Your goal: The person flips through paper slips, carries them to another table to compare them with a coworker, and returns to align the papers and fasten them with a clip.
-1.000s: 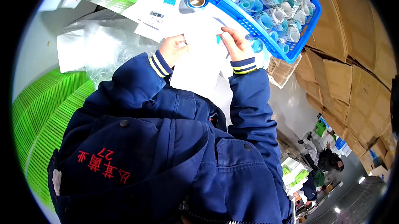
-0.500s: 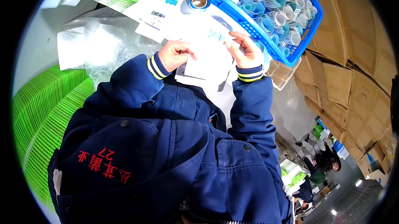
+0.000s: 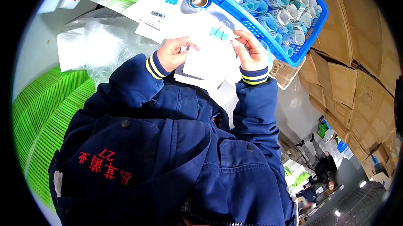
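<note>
The stack of white paper sheets (image 3: 200,60) is held up between both hands, just in front of the dark navy jacket (image 3: 180,159). The left hand (image 3: 174,52) pinches its left edge between thumb and fingers; the right hand (image 3: 250,52) has thumb and forefinger near each other at the right side, though glare hides whether paper lies between them. A teal metal binder clip (image 3: 219,34) already sits at the far end, while the near edges look uneven, so the sheets seem mid-handling, not squared; how many remain to turn cannot be told. The stack's long axis runs away from the wearer, leaning slightly right, and the clip's wire handle points outward.
</note>
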A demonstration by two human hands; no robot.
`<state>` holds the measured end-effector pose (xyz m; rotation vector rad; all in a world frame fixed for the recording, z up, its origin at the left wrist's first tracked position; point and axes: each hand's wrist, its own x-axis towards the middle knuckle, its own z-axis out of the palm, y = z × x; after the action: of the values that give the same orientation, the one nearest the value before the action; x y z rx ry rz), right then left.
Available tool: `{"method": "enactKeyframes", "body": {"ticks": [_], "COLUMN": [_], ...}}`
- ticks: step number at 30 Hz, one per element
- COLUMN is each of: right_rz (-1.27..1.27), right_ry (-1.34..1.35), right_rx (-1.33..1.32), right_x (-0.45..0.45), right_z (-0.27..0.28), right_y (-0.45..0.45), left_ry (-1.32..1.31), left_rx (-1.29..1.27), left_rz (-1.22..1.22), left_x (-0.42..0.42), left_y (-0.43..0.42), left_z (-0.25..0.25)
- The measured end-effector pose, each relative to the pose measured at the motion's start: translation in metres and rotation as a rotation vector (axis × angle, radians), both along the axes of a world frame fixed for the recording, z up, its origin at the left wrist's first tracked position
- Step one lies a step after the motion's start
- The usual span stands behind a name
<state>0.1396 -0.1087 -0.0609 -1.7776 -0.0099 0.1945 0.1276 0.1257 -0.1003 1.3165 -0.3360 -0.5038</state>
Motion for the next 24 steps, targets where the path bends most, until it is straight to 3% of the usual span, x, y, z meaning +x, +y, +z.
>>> {"method": "enactKeyframes", "body": {"ticks": [6, 12, 24], "right_rz": [-0.002, -0.015, -0.060], "right_ry": [-0.019, -0.046, -0.097], "right_rx": [0.012, -0.003, 0.007], "right_x": [0.002, 0.002, 0.000], "right_z": [-0.002, -0.002, -0.010], "right_y": [-0.002, -0.001, -0.001], "left_ry": [0.086, 0.270, 0.213], "left_rx": [-0.153, -0.113, -0.218], "left_rz": [0.243, 0.242, 0.215], "left_x": [0.003, 0.006, 0.000], "left_y": [-0.014, -0.007, -0.006], "left_z": [0.016, 0.026, -0.003]}}
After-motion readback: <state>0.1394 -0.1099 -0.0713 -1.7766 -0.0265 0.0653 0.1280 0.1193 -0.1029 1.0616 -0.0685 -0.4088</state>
